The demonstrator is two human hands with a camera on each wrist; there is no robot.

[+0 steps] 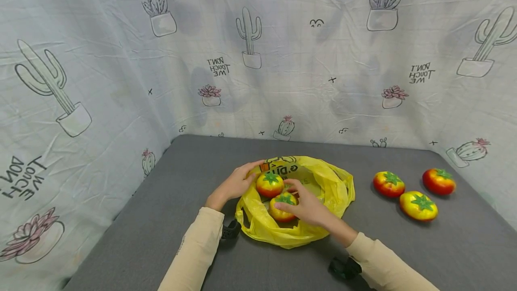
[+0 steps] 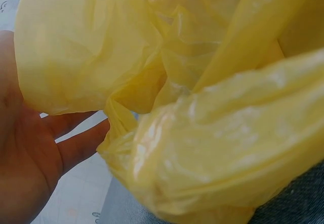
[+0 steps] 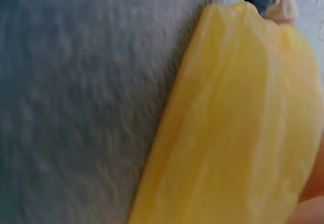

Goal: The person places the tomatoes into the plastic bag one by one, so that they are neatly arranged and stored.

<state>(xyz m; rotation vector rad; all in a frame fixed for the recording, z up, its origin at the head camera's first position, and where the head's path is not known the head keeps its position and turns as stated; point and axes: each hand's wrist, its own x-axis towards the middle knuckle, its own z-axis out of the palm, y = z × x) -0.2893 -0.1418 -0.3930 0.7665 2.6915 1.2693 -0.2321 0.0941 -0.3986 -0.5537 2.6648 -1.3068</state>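
A yellow plastic bag (image 1: 323, 167) lies spread wide on the table, its mouth facing up. My left hand (image 1: 236, 182) holds the bag's left rim, with the fingers along the outside; the left wrist view shows the bag's folds (image 2: 202, 148) covering the fingertips of that hand (image 2: 30, 158). Inside the bag my right hand (image 1: 304, 205) grips a red-and-yellow tomato (image 1: 278, 213) with a green star-shaped top. Another tomato (image 1: 269, 185) of the same kind sits just behind it, close to the left hand. In the right wrist view the bag's side (image 3: 228, 133) hides most of the right hand.
To the right of the bag, three more tomatoes stand on the grey table (image 1: 181, 156): one at the left (image 1: 388, 184), one in front (image 1: 418, 206) and one at the right (image 1: 439, 181). A cactus-print curtain (image 1: 291, 89) hangs behind the table.
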